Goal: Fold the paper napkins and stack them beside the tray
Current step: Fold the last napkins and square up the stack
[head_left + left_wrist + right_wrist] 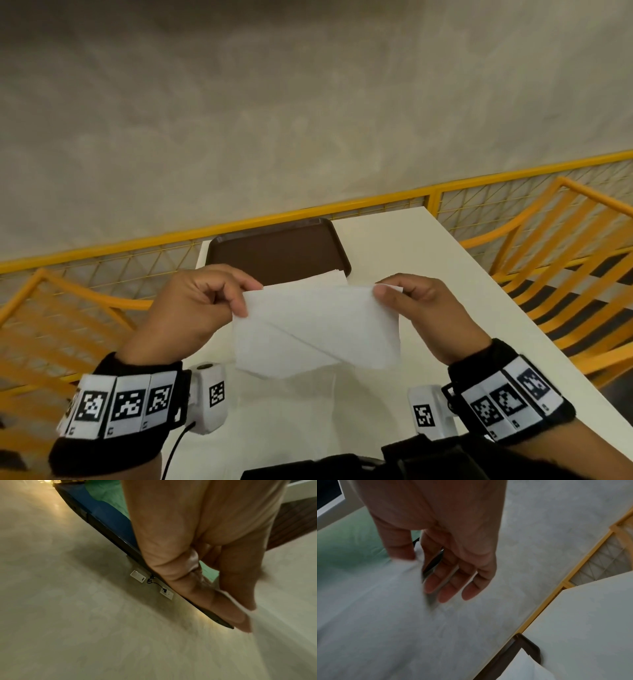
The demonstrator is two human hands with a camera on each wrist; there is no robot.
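Hands pinch 1 white napkin [317, 325] above the table [445, 274]: left hand [191, 308] and right hand [421, 308] at opposite corners.

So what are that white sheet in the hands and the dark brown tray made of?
The white sheet: thin soft paper, matte; it droops and shows a diagonal crease. The dark brown tray: probably moulded plastic, judging by its rounded corners and raised rim with a dull sheen.
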